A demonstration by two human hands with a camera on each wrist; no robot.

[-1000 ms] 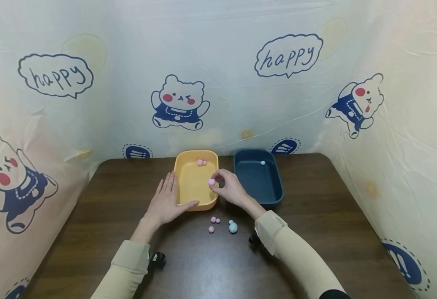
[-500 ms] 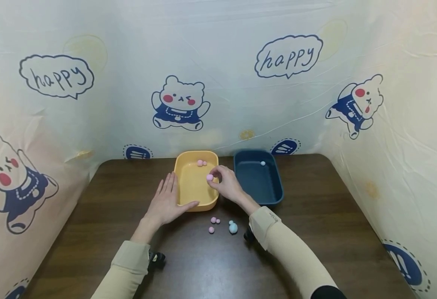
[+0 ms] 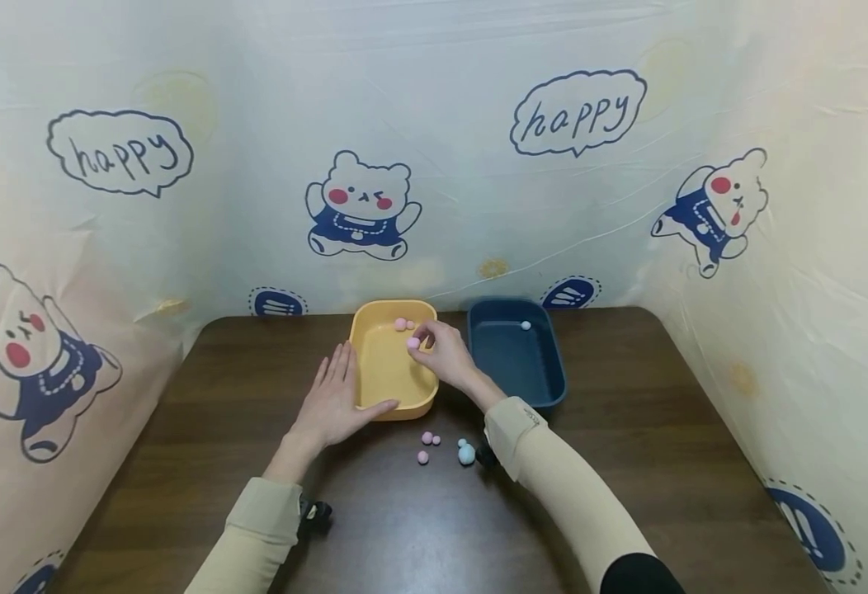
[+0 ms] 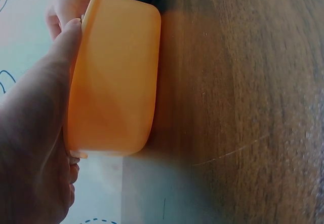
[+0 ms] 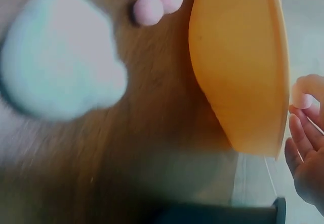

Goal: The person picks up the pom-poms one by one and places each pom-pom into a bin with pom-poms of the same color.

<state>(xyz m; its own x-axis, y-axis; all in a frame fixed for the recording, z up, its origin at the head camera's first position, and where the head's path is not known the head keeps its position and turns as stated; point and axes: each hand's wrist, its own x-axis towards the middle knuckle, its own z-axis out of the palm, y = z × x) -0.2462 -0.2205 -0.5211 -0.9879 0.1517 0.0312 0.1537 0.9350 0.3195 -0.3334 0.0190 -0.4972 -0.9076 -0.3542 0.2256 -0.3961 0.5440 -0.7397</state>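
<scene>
Lest it slide, presumably, yellow tray [image 3: 388, 370] is braced by straight-fingered left hand [image 3: 332, 403]; pink ball [image 3: 412, 343] is pinched above it by right hand [image 3: 446, 354], likely for precision.

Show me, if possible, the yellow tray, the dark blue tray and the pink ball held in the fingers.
Yellow tray [image 3: 389, 367]: head view, on its bare floor.
Dark blue tray [image 3: 517, 363]: head view, on its bare floor.
Held pink ball [image 3: 412, 343]: head view, middle of its visible surface.
</scene>
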